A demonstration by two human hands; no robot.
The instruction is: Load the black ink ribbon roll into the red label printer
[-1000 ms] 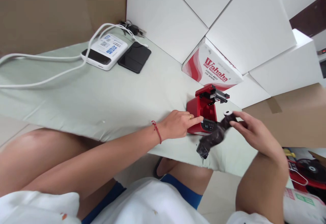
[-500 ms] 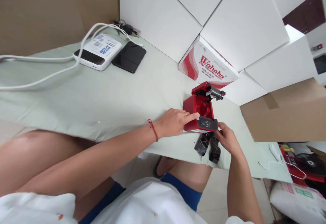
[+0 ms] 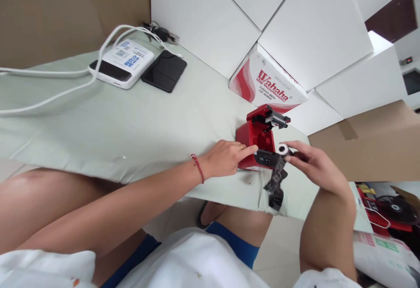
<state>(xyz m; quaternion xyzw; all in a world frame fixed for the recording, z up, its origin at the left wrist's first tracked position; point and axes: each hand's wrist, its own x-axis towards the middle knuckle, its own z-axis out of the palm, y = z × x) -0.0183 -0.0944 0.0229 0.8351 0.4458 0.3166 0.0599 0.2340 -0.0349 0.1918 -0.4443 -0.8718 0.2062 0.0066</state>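
A red portable thermal printer (image 3: 243, 137) stands on the pale green cloth with its lid raised and its inner compartment exposed. My left hand (image 3: 226, 157) holds it at the near left side, the index finger stretched over its rim by the black button panel. Just right of the printer, my right hand (image 3: 315, 165) is closed on a small paper roll (image 3: 282, 149), whose end shows a dark hole in a white ring. Crumpled black plastic wrapping (image 3: 276, 185) hangs below the roll to the cloth's near edge. The fingers partly hide the roll.
A Wahaha carton (image 3: 267, 82) stands right behind the printer, against stacked white boxes (image 3: 315, 30). At the left lie a black phone (image 3: 165, 70), a white device (image 3: 126, 63), a white cable (image 3: 42, 112) and keys (image 3: 160, 33). A brown cardboard box (image 3: 370, 144) sits at the right.
My right hand has come up and away from the printer's front corner, lifting the paper roll with it. The black wrapping has shifted along. My left hand has stayed on the printer.
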